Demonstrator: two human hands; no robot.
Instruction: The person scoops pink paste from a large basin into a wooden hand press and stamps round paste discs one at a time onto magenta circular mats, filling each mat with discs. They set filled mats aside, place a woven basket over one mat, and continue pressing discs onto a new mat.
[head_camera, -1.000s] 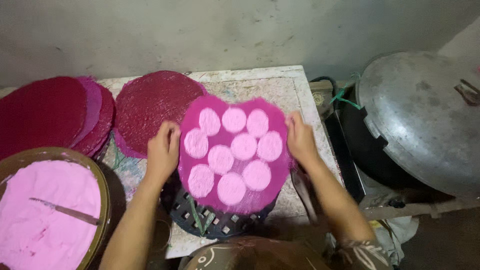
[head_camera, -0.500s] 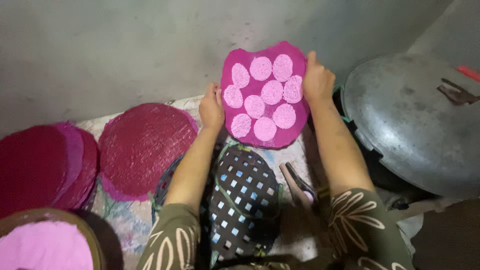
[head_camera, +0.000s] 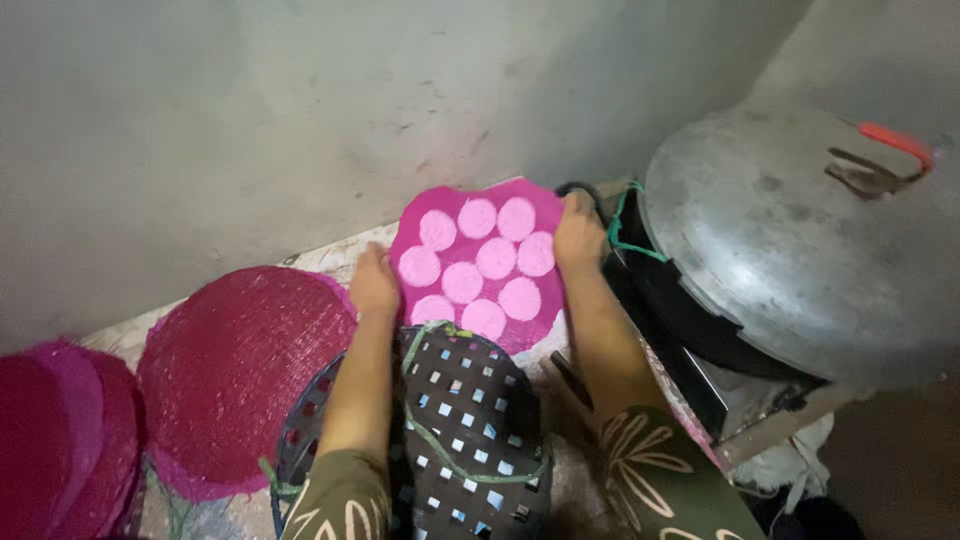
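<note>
Hands: left hand (head_camera: 374, 282) and right hand (head_camera: 578, 232) are gripping opposite edges of the pink mat (head_camera: 480, 262).
Handling: seemingly light, floppy; soft discs (head_camera: 495, 258) could be sliding off.
Hold: both side edges, level.

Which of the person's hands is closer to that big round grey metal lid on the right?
The right hand, gripping the pink mat's right edge just beside the big round grey metal lid. The left hand holds the mat's far left edge.

The magenta mat (head_camera: 478, 262) looks like coarse woven plastic, its pale pink discs (head_camera: 496, 258) smooth and matt. The big lid (head_camera: 790, 250) is dull, scuffed metal; the dark basket (head_camera: 470, 420) perforated plastic.
</note>
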